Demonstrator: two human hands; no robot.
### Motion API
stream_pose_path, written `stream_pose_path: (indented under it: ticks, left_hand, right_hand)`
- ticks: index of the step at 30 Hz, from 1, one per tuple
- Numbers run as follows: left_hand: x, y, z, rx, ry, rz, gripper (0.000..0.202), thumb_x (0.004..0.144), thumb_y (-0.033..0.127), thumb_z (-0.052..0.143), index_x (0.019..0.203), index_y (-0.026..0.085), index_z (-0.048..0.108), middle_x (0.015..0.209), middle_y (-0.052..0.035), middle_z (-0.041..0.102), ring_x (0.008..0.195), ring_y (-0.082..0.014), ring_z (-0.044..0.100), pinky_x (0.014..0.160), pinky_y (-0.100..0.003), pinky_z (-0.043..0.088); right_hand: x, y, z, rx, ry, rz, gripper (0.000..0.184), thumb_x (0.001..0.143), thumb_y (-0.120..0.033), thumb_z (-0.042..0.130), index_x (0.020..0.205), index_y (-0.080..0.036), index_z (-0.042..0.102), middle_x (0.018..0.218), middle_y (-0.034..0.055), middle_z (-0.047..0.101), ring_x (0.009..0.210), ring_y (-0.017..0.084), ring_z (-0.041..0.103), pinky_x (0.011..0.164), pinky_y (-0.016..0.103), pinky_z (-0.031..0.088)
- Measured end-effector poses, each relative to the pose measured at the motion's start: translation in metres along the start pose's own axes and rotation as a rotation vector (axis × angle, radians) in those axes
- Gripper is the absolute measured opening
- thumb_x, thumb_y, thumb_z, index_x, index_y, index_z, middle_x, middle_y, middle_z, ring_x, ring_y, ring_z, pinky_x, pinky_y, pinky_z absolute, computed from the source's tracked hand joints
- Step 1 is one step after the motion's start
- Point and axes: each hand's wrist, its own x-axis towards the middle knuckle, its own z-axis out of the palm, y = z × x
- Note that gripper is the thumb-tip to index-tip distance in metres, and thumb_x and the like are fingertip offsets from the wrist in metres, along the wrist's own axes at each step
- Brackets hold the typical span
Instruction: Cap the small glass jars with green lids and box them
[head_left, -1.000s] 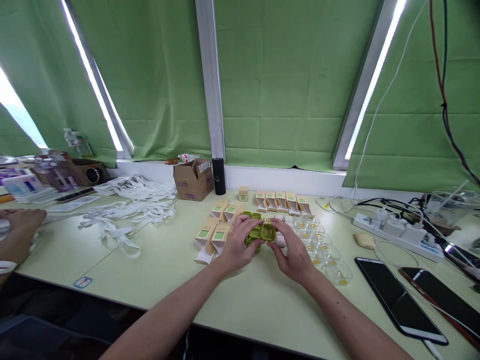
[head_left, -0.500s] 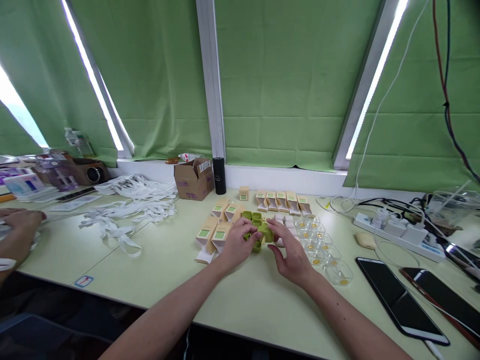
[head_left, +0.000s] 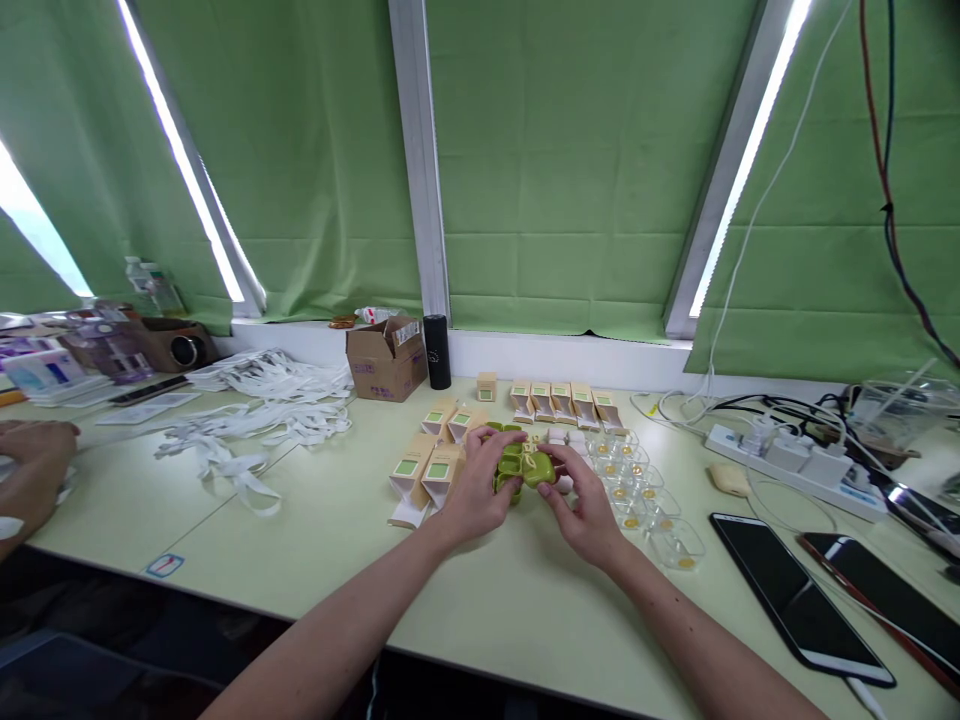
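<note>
A small rounded green case [head_left: 538, 469] with a pale cord or marking on top is held just above the table. My right hand [head_left: 589, 508] grips its right side between thumb and fingers. My left hand [head_left: 480, 492] is closed at its left side, forefinger above and thumb below; the exact contact is partly hidden. Just behind and beneath the left fingers stand several green open-topped cases [head_left: 510, 466]. Left of them are small kraft boxes [head_left: 409, 468] with green labels and open flaps. White rounded pieces [head_left: 576, 441] lie behind my right hand, partly covered.
Clear plastic cups [head_left: 677, 545] with yellow dots stand at right, near a phone [head_left: 799, 598] and a power strip [head_left: 795, 470]. More kraft boxes [head_left: 564, 402], a cardboard carton [head_left: 386, 360] and a black cylinder [head_left: 436, 352] stand behind. White straps [head_left: 259, 425] and another person's hand [head_left: 37, 455] are at left.
The green case has turned so its rounded face shows more clearly. My right fingers have closed in on it, and my left fingers have spread around its left side.
</note>
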Motion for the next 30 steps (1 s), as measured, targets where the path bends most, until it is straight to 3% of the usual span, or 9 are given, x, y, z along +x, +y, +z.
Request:
stream_pose_path:
  ticks: [2, 5, 10, 15, 20, 24, 30]
  left_hand:
    - [-0.001, 0.002, 0.000, 0.050, -0.048, 0.050, 0.067, 0.084, 0.002, 0.059, 0.145, 0.028, 0.053, 0.141, -0.0100, 0.057, 0.132, -0.0316, 0.039, 0.115, -0.055, 0.041]
    - [-0.002, 0.004, 0.000, 0.102, -0.092, 0.104, 0.064, 0.083, -0.002, 0.056, 0.137, 0.032, 0.063, 0.147, -0.0076, 0.054, 0.135, -0.0319, 0.037, 0.116, -0.057, 0.039]
    - [0.002, 0.003, 0.002, -0.003, -0.030, 0.070, 0.052, 0.085, 0.003, 0.063, 0.130, 0.028, 0.067, 0.138, -0.0093, 0.061, 0.134, -0.0305, 0.042, 0.116, -0.056, 0.041]
    - [0.007, -0.007, 0.004, -0.277, 0.102, -0.189, 0.047, 0.079, 0.014, 0.079, 0.123, 0.026, 0.071, 0.129, -0.0098, 0.064, 0.126, -0.0288, 0.054, 0.112, -0.051, 0.044]
    - [0.010, -0.016, 0.004, -0.710, 0.136, -0.407, 0.055, 0.077, 0.028, 0.085, 0.128, 0.021, 0.066, 0.128, -0.0110, 0.068, 0.114, -0.0249, 0.065, 0.101, -0.043, 0.054]
    - [0.012, -0.014, 0.002, -0.890, 0.173, -0.477, 0.066, 0.075, 0.033, 0.090, 0.132, 0.022, 0.061, 0.123, -0.0097, 0.070, 0.101, -0.0208, 0.069, 0.092, -0.037, 0.058]
    - [0.012, -0.016, 0.001, -0.969, 0.205, -0.491, 0.070, 0.076, 0.036, 0.091, 0.135, 0.022, 0.055, 0.118, -0.0084, 0.072, 0.096, -0.0188, 0.070, 0.087, -0.034, 0.059]
  right_hand:
    - [-0.001, 0.003, 0.001, -0.003, -0.012, 0.005, 0.039, 0.100, -0.032, 0.058, 0.139, -0.029, 0.054, 0.125, 0.0095, 0.066, 0.101, 0.024, 0.064, 0.083, 0.039, 0.057]
    - [-0.003, 0.007, 0.002, -0.031, -0.008, 0.022, 0.046, 0.098, -0.034, 0.062, 0.143, -0.029, 0.052, 0.122, 0.0096, 0.067, 0.099, 0.025, 0.064, 0.083, 0.041, 0.057]
    - [-0.003, 0.008, 0.001, -0.059, 0.005, 0.019, 0.046, 0.099, -0.035, 0.061, 0.143, -0.028, 0.051, 0.119, 0.0091, 0.069, 0.100, 0.025, 0.066, 0.084, 0.041, 0.056]
    - [0.001, 0.007, -0.007, -0.144, 0.166, -0.002, 0.031, 0.102, -0.030, 0.053, 0.133, -0.026, 0.057, 0.110, 0.0078, 0.071, 0.096, 0.024, 0.067, 0.083, 0.040, 0.054]
    - [0.007, 0.014, -0.019, -0.367, 0.278, 0.004, 0.027, 0.097, -0.017, 0.047, 0.119, -0.023, 0.063, 0.101, 0.0071, 0.072, 0.093, 0.025, 0.063, 0.081, 0.040, 0.051]
    - [0.010, 0.016, -0.028, -0.678, 0.123, 0.006, 0.038, 0.084, -0.005, 0.049, 0.114, -0.021, 0.066, 0.111, 0.0096, 0.073, 0.107, 0.030, 0.059, 0.089, 0.042, 0.046]
    - [0.015, 0.003, -0.034, -1.009, -0.164, 0.094, 0.040, 0.074, -0.008, 0.062, 0.111, -0.019, 0.068, 0.110, 0.0134, 0.073, 0.110, 0.034, 0.055, 0.092, 0.044, 0.038]
